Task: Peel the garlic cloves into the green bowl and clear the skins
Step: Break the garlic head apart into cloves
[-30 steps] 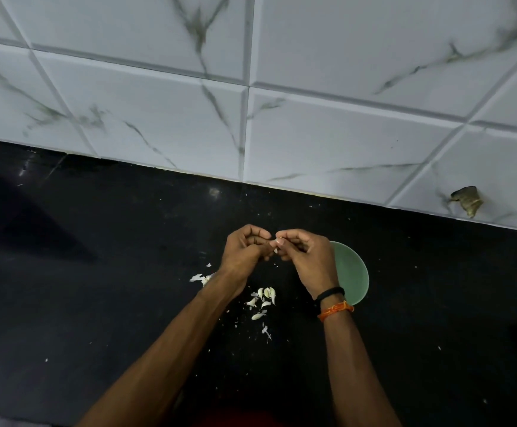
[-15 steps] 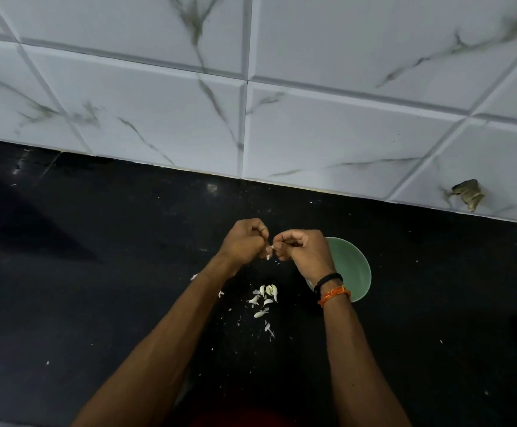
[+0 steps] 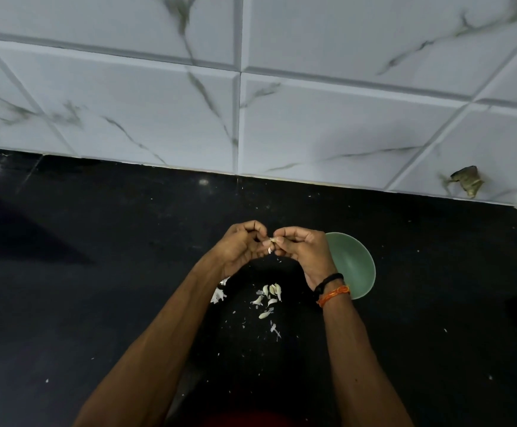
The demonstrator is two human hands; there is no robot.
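Above the black stone desk (image 3: 97, 303), one small pale garlic clove (image 3: 271, 241) is pinched between left hand (image 3: 241, 245) and right hand (image 3: 305, 253), each grip closed on it, beside the round green bowl (image 3: 354, 266) for a short drop.

Dim overall, with the black table (image 3: 97, 288) nearly swallowing detail. Brighter on the far tiled wall (image 3: 158, 103). Wide-angle bending of tile lines toward edges; slight blur throughout.

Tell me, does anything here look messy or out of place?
Yes. Garlic bits and skins lie scattered on the black counter instead of in the green bowl. A brownish damaged patch mars the wall tile.
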